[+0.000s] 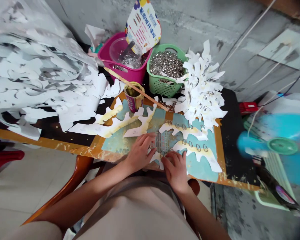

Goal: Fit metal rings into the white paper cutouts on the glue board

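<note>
The left hand [140,154] and right hand [175,171], fingers curled narrowly, pin a white cut-paper strip [156,159] to the paint-stained wooden desk [235,150], steadying its small silver metal ring [163,152].

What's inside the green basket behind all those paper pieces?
The green plastic basket is heaped with small silver metal rings. The pile hides the basket's floor, so anything beneath cannot be seen, and white paper cutouts cover its right side.
</note>
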`<state>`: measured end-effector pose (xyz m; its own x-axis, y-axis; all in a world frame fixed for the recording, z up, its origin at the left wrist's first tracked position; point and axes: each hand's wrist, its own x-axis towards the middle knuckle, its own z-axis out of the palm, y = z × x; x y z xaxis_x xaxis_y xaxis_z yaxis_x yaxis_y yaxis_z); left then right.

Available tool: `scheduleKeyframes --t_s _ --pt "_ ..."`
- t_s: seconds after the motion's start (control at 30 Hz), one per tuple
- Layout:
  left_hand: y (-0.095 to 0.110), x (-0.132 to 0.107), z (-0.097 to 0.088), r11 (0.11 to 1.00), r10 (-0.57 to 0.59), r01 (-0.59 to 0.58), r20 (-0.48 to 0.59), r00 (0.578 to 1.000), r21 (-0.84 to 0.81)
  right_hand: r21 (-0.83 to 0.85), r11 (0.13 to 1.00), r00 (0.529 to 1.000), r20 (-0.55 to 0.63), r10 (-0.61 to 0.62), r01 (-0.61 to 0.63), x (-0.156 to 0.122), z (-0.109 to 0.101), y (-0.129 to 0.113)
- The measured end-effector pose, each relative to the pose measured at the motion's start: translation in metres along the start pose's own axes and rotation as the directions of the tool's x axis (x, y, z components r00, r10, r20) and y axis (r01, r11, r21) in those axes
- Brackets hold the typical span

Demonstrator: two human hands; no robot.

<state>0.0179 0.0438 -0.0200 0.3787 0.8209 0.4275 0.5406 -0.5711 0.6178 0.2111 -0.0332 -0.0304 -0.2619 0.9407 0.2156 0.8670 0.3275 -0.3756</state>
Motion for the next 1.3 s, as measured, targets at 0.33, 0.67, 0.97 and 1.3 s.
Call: scheduleKeyframes --t_s 0.33,0.67,0.97,1.3 --pt "-0.009 0.006 0.006 0.862 0.47 -0.507 0.361 0.805 0.009 -0.004 0.998 0.998 0.023 -0.059 0.059 -0.006 -0.008 0.002" --pt "-0.023 0.008 -0.004 0.828 0.529 -0.56 0.292 0.797 0.031 0.021 0.998 0.994 0.098 -0.058 0.056 -0.007 -0.017 0.003" --pt "-0.015 0.014 -0.007 0.795 0.55 -0.607 0.402 0.732 0.019 0.017 0.999 0.994 0.105 -0.034 0.032 -0.009 -0.013 0.004" --pt "-0.018 0.022 -0.001 0.71 0.676 -0.703 0.326 0.66 -0.049 0.061 0.998 0.997 0.073 -0.009 0.004 -0.011 -0.011 0.004"
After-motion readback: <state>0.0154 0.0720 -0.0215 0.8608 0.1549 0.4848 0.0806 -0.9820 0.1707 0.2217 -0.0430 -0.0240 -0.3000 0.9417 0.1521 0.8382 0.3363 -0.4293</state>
